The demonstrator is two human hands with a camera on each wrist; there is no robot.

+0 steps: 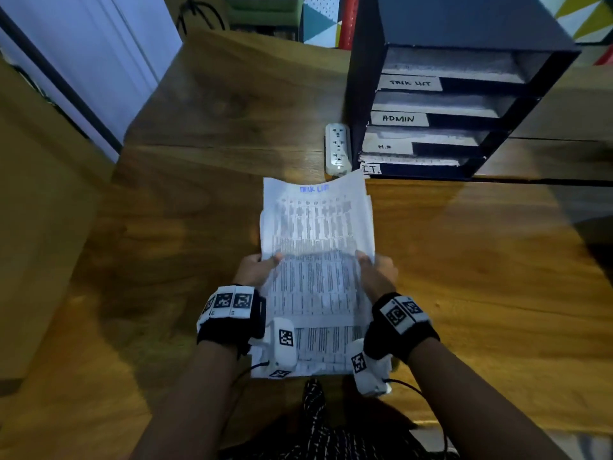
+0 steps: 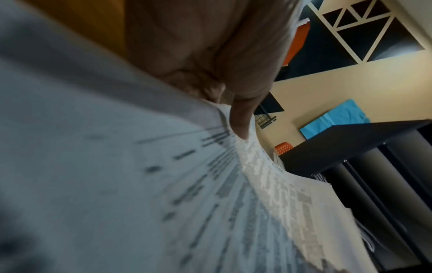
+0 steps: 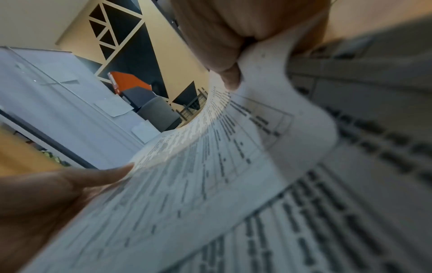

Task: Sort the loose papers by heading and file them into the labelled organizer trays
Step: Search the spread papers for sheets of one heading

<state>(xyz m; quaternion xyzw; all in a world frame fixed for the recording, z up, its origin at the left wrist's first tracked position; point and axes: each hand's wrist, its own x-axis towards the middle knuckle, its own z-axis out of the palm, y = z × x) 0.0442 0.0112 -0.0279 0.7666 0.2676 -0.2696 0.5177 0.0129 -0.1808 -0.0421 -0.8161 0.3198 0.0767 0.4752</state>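
Observation:
I hold a stack of printed papers point(image 1: 315, 260) lifted above the wooden desk point(image 1: 199, 194); the top sheet carries a blue handwritten heading that reads like "TASK LIST". My left hand point(image 1: 257, 268) grips the stack's left edge, thumb on top point(image 2: 238, 118). My right hand point(image 1: 376, 272) grips the right edge, its thumb point(image 3: 230, 77) on the sheets. The papers point(image 2: 163, 184) point(image 3: 233, 184) bend upward between both hands. The dark organizer point(image 1: 447, 104) stands at the back right, with trays labelled TASK LIST, ADMIN, H.R and I.T., each holding papers.
A white power strip point(image 1: 337, 149) lies on the desk just left of the organizer's base. A pale wall panel point(image 1: 83, 61) runs along the far left. Colourful items stand behind the desk at the top edge.

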